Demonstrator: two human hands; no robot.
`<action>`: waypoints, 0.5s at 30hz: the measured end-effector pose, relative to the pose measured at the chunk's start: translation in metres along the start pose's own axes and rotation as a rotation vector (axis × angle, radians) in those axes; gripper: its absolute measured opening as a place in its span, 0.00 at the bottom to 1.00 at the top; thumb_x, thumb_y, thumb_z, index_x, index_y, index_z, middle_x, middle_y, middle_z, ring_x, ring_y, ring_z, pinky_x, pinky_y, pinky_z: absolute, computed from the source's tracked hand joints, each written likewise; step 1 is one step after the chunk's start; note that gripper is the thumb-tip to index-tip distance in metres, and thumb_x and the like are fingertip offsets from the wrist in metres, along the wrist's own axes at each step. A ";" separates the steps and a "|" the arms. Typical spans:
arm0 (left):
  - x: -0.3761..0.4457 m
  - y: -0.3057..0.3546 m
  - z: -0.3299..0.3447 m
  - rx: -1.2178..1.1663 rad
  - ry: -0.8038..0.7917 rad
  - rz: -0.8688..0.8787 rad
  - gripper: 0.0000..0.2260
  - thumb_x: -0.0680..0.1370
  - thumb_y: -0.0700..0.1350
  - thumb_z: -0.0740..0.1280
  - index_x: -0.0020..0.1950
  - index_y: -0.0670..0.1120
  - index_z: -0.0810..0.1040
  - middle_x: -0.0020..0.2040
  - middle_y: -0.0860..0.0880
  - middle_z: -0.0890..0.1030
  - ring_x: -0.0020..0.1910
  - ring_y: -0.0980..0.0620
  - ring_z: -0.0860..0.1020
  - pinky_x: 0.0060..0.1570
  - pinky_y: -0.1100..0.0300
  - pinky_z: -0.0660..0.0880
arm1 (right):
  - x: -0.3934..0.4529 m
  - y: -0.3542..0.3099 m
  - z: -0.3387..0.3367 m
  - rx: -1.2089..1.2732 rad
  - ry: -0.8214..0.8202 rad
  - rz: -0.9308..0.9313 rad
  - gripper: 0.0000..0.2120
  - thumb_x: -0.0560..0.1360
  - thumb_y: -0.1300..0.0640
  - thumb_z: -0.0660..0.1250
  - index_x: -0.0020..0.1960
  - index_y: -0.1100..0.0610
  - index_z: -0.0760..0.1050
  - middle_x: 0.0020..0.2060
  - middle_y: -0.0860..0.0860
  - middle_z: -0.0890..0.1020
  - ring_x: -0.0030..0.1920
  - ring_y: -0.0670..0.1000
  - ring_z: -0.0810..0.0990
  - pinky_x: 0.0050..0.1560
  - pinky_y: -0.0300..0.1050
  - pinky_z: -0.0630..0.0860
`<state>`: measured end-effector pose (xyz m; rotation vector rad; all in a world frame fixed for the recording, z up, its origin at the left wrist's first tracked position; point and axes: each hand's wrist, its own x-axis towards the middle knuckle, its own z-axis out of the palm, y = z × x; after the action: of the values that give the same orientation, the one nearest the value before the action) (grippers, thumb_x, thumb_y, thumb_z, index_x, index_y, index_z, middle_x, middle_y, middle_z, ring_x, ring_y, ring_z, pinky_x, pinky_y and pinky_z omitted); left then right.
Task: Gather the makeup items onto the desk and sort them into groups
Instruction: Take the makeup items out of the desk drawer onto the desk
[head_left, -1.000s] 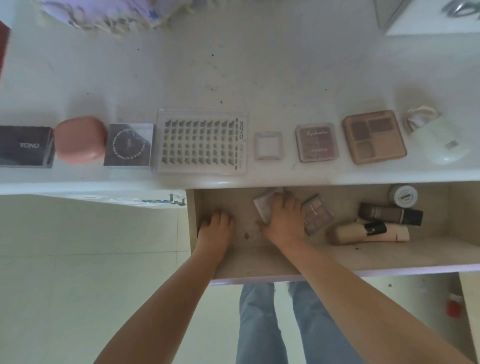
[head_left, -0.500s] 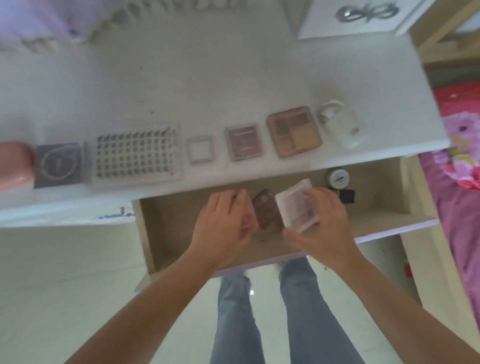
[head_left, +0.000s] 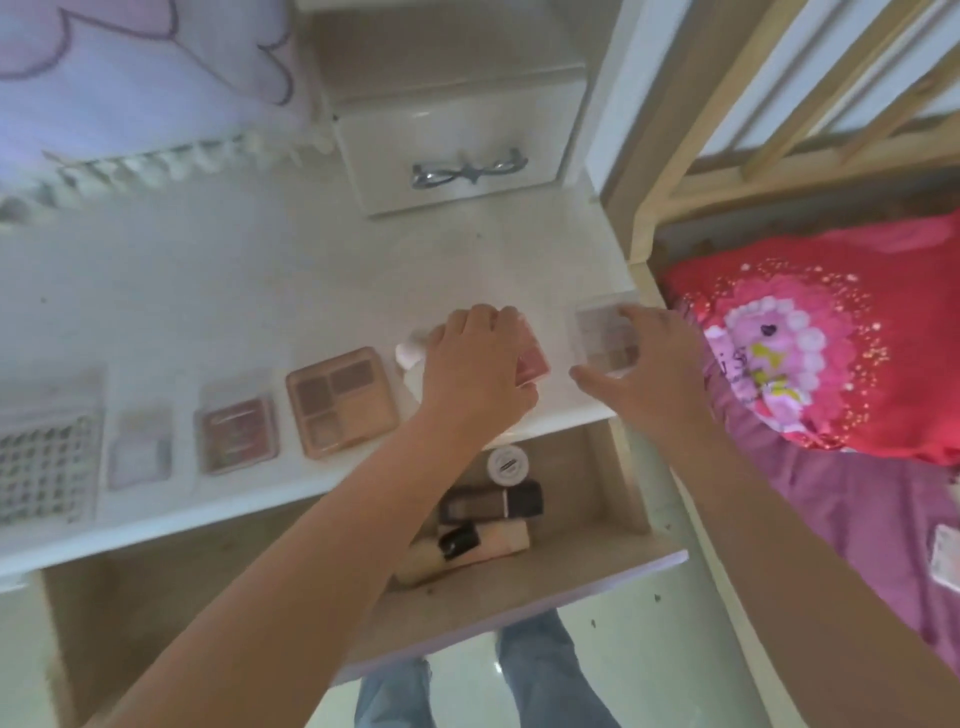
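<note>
1. At the desk's (head_left: 270, 291) right end, the right hand (head_left: 657, 374) grips a clear palette (head_left: 605, 338), the left hand (head_left: 475, 374) a pink palette (head_left: 530, 358).
2. Both land beside the tan palette (head_left: 340, 400), probably extending that group.
3. Bottles (head_left: 488, 519) wait in the open drawer (head_left: 519, 587).

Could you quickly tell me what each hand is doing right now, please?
Left hand: grips a pink palette on the desk.
Right hand: grips a clear palette at the desk's right end.

Soft, even daylight, bright on the white counter (head_left: 208, 291), with only faint shadows. Motion blur smears the whole frame, worst at the lash tray (head_left: 47, 467) on the left. Wide-angle distortion bends the bed frame (head_left: 727, 130).
</note>
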<state>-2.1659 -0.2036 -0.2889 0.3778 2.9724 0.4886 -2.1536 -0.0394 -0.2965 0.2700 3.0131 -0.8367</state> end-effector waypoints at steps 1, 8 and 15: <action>0.007 0.004 0.004 0.017 -0.038 -0.022 0.24 0.70 0.47 0.67 0.64 0.45 0.67 0.60 0.46 0.72 0.60 0.45 0.69 0.59 0.54 0.64 | 0.006 0.003 0.002 -0.018 -0.031 -0.016 0.35 0.64 0.50 0.74 0.66 0.59 0.66 0.62 0.59 0.69 0.63 0.58 0.66 0.63 0.47 0.60; 0.022 0.010 0.021 0.100 -0.198 -0.075 0.20 0.72 0.47 0.64 0.63 0.44 0.69 0.61 0.46 0.72 0.61 0.45 0.69 0.62 0.54 0.62 | 0.021 0.021 0.011 -0.075 -0.130 -0.034 0.34 0.65 0.47 0.73 0.66 0.58 0.65 0.63 0.59 0.67 0.63 0.59 0.63 0.63 0.50 0.61; -0.018 0.005 0.014 -0.012 -0.025 0.023 0.22 0.71 0.47 0.68 0.63 0.40 0.72 0.63 0.41 0.74 0.63 0.40 0.70 0.62 0.50 0.66 | 0.009 0.023 0.014 -0.083 -0.134 -0.068 0.35 0.68 0.43 0.69 0.68 0.59 0.63 0.68 0.61 0.64 0.68 0.61 0.61 0.65 0.56 0.60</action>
<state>-2.1450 -0.1995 -0.2992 0.4145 2.9428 0.5001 -2.1592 -0.0255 -0.3208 0.1074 2.9370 -0.7012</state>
